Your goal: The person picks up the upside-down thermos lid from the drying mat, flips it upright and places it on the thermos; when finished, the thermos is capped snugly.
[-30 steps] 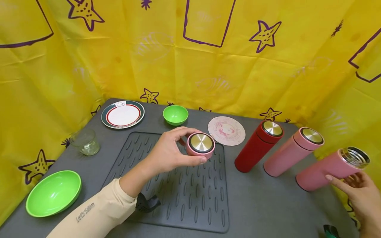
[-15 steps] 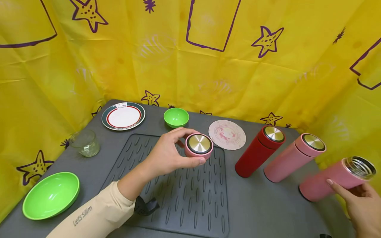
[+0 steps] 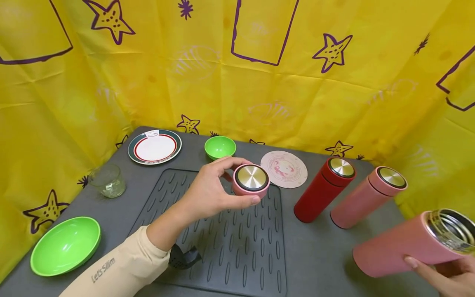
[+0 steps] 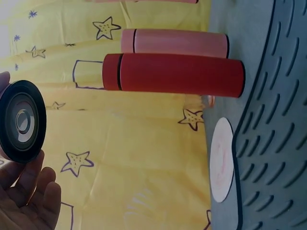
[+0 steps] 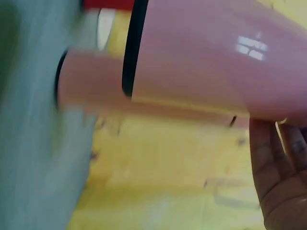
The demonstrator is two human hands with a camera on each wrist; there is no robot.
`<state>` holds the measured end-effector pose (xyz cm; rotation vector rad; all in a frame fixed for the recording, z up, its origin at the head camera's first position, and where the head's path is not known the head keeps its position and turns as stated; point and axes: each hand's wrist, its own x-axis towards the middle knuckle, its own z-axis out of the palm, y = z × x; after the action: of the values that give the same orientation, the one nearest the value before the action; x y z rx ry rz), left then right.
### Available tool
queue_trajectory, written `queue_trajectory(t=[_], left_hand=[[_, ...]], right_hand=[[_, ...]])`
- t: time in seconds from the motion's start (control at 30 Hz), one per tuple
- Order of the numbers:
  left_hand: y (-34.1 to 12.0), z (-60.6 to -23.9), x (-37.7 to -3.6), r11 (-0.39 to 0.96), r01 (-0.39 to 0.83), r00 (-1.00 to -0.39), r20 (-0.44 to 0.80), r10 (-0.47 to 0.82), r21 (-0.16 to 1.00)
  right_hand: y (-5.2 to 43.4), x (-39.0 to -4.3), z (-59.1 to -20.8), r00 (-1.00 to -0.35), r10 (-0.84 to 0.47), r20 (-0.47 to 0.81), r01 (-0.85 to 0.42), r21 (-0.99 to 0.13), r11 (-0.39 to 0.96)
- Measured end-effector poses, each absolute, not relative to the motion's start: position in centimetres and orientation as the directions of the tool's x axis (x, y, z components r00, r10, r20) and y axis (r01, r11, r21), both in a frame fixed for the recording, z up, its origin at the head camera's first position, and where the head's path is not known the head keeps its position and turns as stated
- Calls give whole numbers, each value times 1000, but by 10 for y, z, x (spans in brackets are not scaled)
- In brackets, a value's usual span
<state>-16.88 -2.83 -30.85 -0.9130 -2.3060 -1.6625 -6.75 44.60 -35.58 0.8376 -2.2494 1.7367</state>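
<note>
Curtain cloth of yellow fabric [image 3: 259, 95], printed with purple stars and outlines, walls in the back and both sides. Below it lies the dark grey flat surface [image 3: 319, 255], and on its middle a dark grey ribbed rubber mat [image 3: 230, 247].

The open-mouthed pink steel flask [image 3: 400, 245] is the largest thing in hand: it is tilted, its base off the surface at the near right, its bare metal mouth turned up and to the right. The right hand [image 3: 445, 278] holds it from beneath, fingers curled round the lower side of the body; most of that hand is cut off by the edge of the head view. The right wrist view is blurred and shows little more than the pink wall and fingers behind it.

A red capped flask [image 3: 323, 189] and a second pink capped flask [image 3: 365, 198] stand upright side by side, between the mat and the lifted flask.

At the near left sits a large green plastic bowl [image 3: 64, 245]; at the far left a white plate with red and dark rings [image 3: 154, 147], then a small green bowl [image 3: 220, 147] and a round pink patterned coaster [image 3: 283, 169]. A clear drinking glass [image 3: 106, 180] stands by the left edge.

The left hand [image 3: 208, 192] holds the pink round lid with a steel top [image 3: 250, 180] above the far edge of the mat, thumb and fingers curled round its rim, well apart from the open flask.
</note>
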Motion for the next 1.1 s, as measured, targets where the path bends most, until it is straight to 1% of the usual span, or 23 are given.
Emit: queue_trajectory(t=[0.03, 0.07, 0.1, 0.13, 0.2, 0.23, 0.3, 0.33, 0.47, 0.63, 0.8, 1.1], left_hand=[[-27, -308, -168, 192, 560, -798, 462, 386, 806], [-27, -308, -167, 188, 563, -795, 466, 389, 805], [-25, -307, -167, 184, 569, -790, 471, 392, 801], [-24, -306, -166, 178, 576, -785, 479, 394, 798], [-22, -304, -165, 167, 589, -775, 493, 395, 791], [-21, -302, -165, 165, 597, -769, 503, 394, 785], [-19, -299, -163, 161, 614, -759, 520, 392, 773], [-18, -297, -162, 158, 619, -755, 527, 391, 769], [-12, -288, -156, 142, 645, -733, 557, 390, 750], [-4, -278, -150, 137, 685, -698, 591, 403, 716], [-2, -276, -149, 151, 688, -697, 588, 411, 710], [-3, -275, -152, 194, 691, -702, 581, 413, 697]], right_hand=[[434, -64, -355, -888, -159, 432, -442, -897, 30], [422, -63, -355, -892, -121, 436, -448, -888, 102], [405, -61, -360, -850, -9, 527, -521, -836, 173], [394, -61, -359, -855, -22, 519, -513, -838, 189], [372, -67, -361, -847, -70, 528, -532, -834, 147], [361, -72, -362, -837, -112, 536, -547, -830, 112], [340, -82, -364, -815, -193, 547, -572, -814, 106], [328, -86, -364, -810, -210, 548, -579, -805, 130], [285, -99, -362, -826, -264, 498, -558, -789, 258], [245, -114, -361, -836, -310, 454, -532, -808, 254], [224, -122, -359, -841, -325, 433, -514, -826, 230], [209, -127, -358, -828, -343, 443, -526, -826, 203]])
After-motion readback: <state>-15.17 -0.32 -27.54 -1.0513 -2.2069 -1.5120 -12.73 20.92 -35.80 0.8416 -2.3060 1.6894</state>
